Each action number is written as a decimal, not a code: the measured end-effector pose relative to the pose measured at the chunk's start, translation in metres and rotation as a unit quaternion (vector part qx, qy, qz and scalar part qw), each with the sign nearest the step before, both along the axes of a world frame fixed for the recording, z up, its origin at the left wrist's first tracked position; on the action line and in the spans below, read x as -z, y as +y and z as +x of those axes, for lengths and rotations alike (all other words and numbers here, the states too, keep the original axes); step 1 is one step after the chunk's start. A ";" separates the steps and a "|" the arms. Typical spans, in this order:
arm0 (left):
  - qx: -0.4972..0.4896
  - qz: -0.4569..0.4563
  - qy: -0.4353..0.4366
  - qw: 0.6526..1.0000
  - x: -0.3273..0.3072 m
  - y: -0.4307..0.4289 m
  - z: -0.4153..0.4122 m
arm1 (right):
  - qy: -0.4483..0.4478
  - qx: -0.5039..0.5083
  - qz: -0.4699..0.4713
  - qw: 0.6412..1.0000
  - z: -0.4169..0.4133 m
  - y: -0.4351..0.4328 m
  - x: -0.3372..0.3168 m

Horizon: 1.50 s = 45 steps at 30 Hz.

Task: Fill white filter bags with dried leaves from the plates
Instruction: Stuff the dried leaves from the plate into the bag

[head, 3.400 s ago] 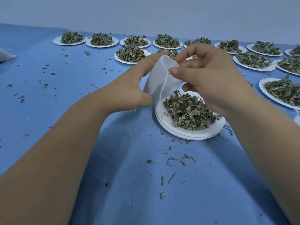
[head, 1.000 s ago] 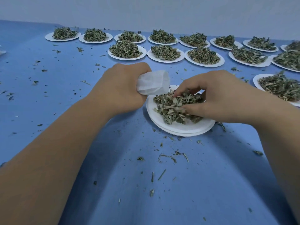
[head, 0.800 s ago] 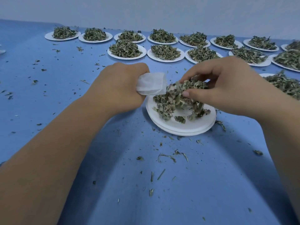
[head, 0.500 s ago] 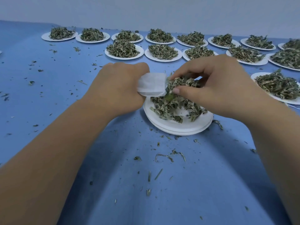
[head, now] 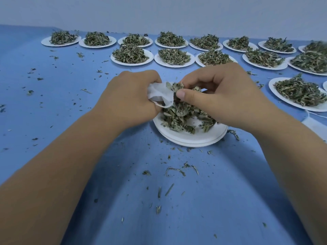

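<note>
Plain white filter bag, dried leaves

place: small herb-packing workroom | evidence: rows of white plates heaped with dried leaves, upper frame | surface: blue cloth covering the worktop | backdrop: bare pale wall, top

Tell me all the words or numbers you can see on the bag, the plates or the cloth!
None to read. The bag, the plates under the leaves, the cloth and the wall are all plain: no words, numbers or signs.
</note>
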<state>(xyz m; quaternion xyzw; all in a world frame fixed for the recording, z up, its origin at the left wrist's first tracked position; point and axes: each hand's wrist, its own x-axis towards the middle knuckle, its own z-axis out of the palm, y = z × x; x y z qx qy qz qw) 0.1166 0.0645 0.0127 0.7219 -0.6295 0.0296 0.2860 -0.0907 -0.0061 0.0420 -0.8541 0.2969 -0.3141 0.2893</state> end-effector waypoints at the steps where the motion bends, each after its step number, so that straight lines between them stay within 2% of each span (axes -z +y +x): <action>1: -0.005 -0.004 0.014 1.000 0.001 -0.001 0.001 | 0.011 -0.004 0.002 1.000 -0.001 -0.001 0.000; 7: -0.011 0.007 0.026 1.000 0.002 -0.001 0.003 | 0.046 0.008 -0.014 0.999 -0.002 0.000 0.000; 10: 0.002 0.008 0.020 1.000 0.001 0.000 -0.002 | 0.022 0.003 -0.032 0.999 -0.002 0.003 0.000; 14: 0.030 -0.004 -0.038 0.999 0.003 -0.001 -0.010 | -0.032 0.023 -0.015 0.999 0.002 0.009 -0.001; 19: 0.059 -0.012 -0.058 0.996 0.002 -0.002 -0.019 | -0.022 0.040 -0.050 0.998 0.008 0.013 0.007; 23: 0.066 -0.017 -0.070 0.995 0.004 -0.004 -0.018 | -0.033 -0.005 -0.003 0.999 0.009 0.016 0.006; 26: 0.060 -0.016 -0.091 0.994 0.005 -0.008 -0.017 | 0.013 -0.050 0.004 0.999 0.005 0.016 0.001; 30: 0.063 -0.038 -0.062 0.995 0.008 -0.009 -0.019 | 0.018 -0.079 0.019 0.997 0.002 0.013 0.002; 36: 0.086 -0.025 -0.058 0.994 0.004 -0.006 -0.025 | -0.072 0.011 -0.027 0.997 0.014 0.016 0.012; 39: 0.100 -0.043 -0.049 0.993 0.001 -0.003 -0.028 | -0.065 0.053 -0.092 0.992 0.018 0.017 0.013; 42: 0.095 -0.055 -0.054 0.992 -0.002 -0.001 -0.029 | -0.046 0.049 -0.093 0.993 0.019 0.014 0.013; 45: 0.065 -0.067 -0.047 0.995 -0.002 0.001 -0.022 | -0.046 0.010 -0.053 0.997 0.011 0.011 0.009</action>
